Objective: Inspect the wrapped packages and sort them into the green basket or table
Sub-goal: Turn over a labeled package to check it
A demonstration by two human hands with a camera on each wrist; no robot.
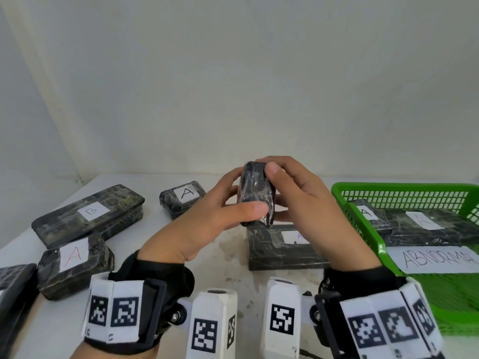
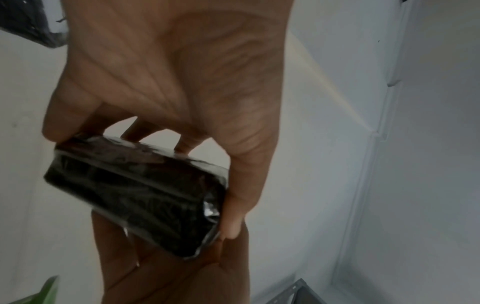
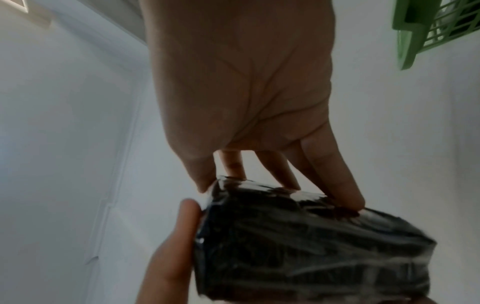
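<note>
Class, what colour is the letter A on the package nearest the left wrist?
Red letter A; head view.

My head view is bright and soft, with lines that bend near the edges. Both wrist views are dimmer and blurry. My palms look dark there. The wrapped package (image 3: 311, 242) shows small shiny spots.

A small black package (image 1: 256, 196), wrapped in glossy clear film, stands on end in the air above the table (image 1: 228, 255), no label showing. Other dark wrapped packages lie flat on the table. The green basket (image 1: 363, 224) at right holds two more.
</note>
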